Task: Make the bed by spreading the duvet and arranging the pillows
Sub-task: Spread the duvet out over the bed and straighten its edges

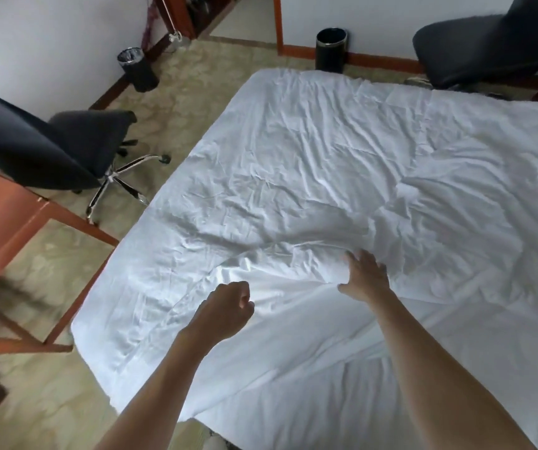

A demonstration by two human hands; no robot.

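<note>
- Fingers: those of the right hand (pixel 366 277) lie spread and fairly straight, palm down, pressing flat on the white duvet (pixel 342 177) at a raised fold; those of the left hand (pixel 227 308) are curled into a loose fist just above the cloth, and whether a pinch of fabric lies inside it cannot be told.
- Task object: the duvet covers the whole visible bed, reaching the far corner and draping over the left edge; it is heavily creased, with a ridge running from the left hand towards the right. No pillows appear in view.
- Risk, judged: a one-sided push from the flat right hand could drive the ridge onward rather than flatten it, bunching cloth towards the far side.
- Risk, judged: a pull by the left hand near the left edge could drag the duvet off-centre, leaving uneven overhang or letting it slide to the floor.
- Surface: soft and yielding, so creases are likely to return once pressure is lifted.
- Room: tiled floor (pixel 170 76); a black office chair (pixel 76 147) and a wooden desk (pixel 4 206) at left; a second chair (pixel 482 43) beyond the far edge; two dark waste bins (pixel 331 48) against the white wall.
</note>
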